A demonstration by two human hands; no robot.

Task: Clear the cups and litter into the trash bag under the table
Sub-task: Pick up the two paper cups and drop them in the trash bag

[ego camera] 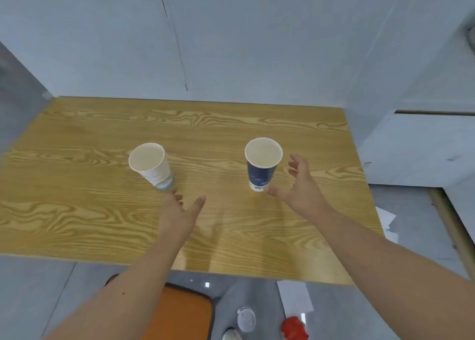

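Two paper cups stand upright on the wooden table [77,211]. A white cup [151,164] with a pale blue base is at middle left. A dark blue cup [261,171] with a white base is at middle right. My left hand [180,211] is just below the white cup, fingers spread, fingertips near its base. My right hand [299,185] is beside the blue cup on its right, fingers apart, thumb close to its base. Neither hand holds anything. No trash bag is in view.
Grey walls close in behind and at the right of the table. On the floor near the front edge are an orange seat [180,314], a sheet of paper [294,298], a clear lid [246,319] and a red object [294,328]. More paper [388,224] lies at the right.
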